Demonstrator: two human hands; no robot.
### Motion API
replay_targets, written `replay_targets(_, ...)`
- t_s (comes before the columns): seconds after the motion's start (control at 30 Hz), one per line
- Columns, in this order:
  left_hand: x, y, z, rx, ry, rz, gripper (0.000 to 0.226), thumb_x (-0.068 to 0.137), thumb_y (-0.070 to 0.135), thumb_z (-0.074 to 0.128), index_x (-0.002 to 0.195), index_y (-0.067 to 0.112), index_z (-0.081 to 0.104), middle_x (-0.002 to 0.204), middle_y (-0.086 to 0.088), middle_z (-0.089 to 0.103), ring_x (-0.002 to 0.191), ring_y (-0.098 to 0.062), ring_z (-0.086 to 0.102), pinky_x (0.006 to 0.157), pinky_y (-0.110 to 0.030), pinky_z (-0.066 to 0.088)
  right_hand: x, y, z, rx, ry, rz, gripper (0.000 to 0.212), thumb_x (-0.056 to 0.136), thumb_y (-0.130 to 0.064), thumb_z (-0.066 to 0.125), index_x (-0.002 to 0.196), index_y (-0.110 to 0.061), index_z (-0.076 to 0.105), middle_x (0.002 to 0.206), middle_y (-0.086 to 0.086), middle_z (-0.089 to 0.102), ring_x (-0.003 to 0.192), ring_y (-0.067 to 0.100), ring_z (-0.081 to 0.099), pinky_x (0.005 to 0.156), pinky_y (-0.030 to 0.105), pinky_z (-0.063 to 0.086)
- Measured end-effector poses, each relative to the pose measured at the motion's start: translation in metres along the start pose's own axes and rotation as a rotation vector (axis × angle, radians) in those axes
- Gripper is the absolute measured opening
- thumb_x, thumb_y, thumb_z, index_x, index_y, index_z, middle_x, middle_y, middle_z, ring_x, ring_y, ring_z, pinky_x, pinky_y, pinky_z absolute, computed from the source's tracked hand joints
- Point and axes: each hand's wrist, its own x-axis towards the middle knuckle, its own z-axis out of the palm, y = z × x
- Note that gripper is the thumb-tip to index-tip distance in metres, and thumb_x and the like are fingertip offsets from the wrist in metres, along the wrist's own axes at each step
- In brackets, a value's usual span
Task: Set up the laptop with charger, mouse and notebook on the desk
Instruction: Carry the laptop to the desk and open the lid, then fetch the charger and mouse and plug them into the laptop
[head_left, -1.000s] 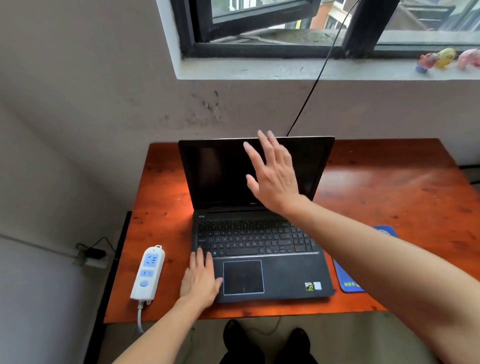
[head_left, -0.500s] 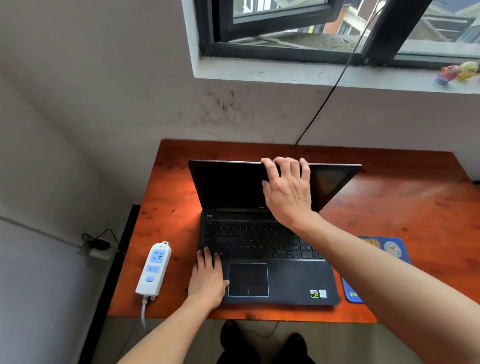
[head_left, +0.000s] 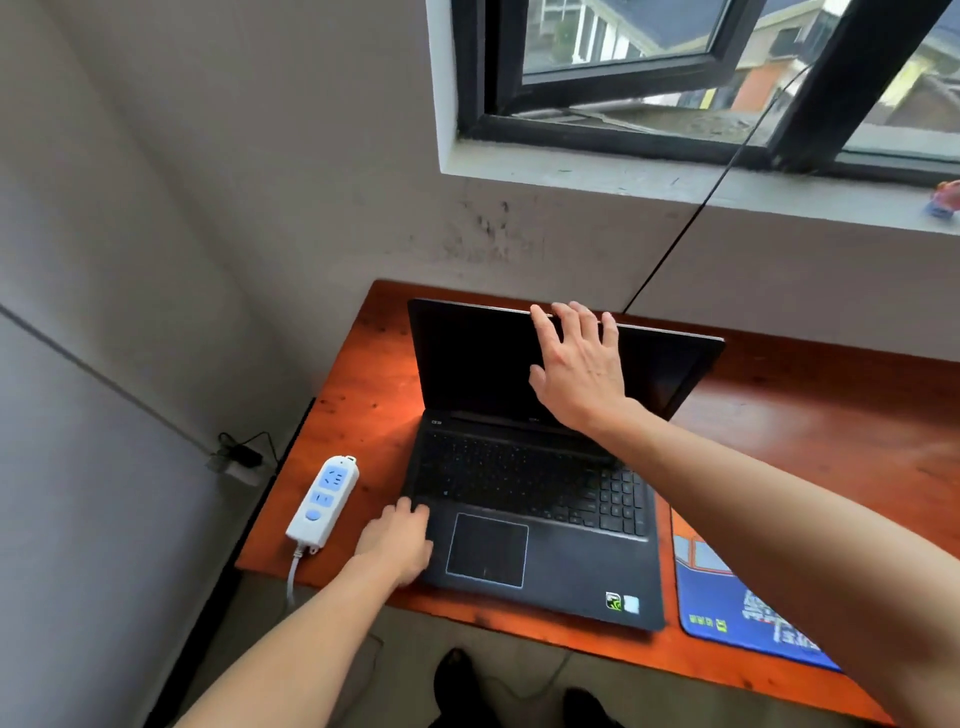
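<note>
Laptop (head_left: 519, 483), right hand (head_left: 582, 374) gripping lid, left hand (head_left: 400, 540) flat on base, power strip (head_left: 323, 501) beside

laptop (head_left: 524, 499): on table (head_left: 831, 426), centre | power strip (head_left: 323, 501): left of laptop | mouse pad (head_left: 727, 603): right of laptop | window (head_left: 675, 78): behind table
</note>
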Motion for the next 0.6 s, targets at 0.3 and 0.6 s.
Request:
replay_targets(0.3, -0.096, 0.0, 0.027, -0.191, 0.193, -0.299, 0.035, 0.095, 0.035, 0.045, 0.124, 0.018, 0.052, 0.125, -0.005, 0.055, 0.117, -0.028, 0.055, 0.09, -0.041, 0.048, -0.066, -0.061, -0.005, 0.162, -0.196, -0.525, 0.039, 0.091, -0.031, 0.049, 0.126, -0.016, 0.054, 0.126, 0.008, 0.055, 0.114, 0.029, 0.05, 0.092, 0.042, 0.041)
replay_targets(0.6, -0.317, -0.007, 0.125, -0.387, 0.364, -0.732, 0.033, 0.095, 0.034, 0.045, 0.122, 0.019, 0.055, 0.121, -0.004, 0.06, 0.11, -0.029, 0.059, 0.085, -0.039, 0.047, -0.212, -0.213, -0.033, 0.228, -0.324, -1.156, 0.033, 0.09, -0.031, 0.048, 0.118, -0.015, 0.053, 0.117, 0.01, 0.055, 0.111, 0.031, 0.052, 0.088, 0.04, 0.041)
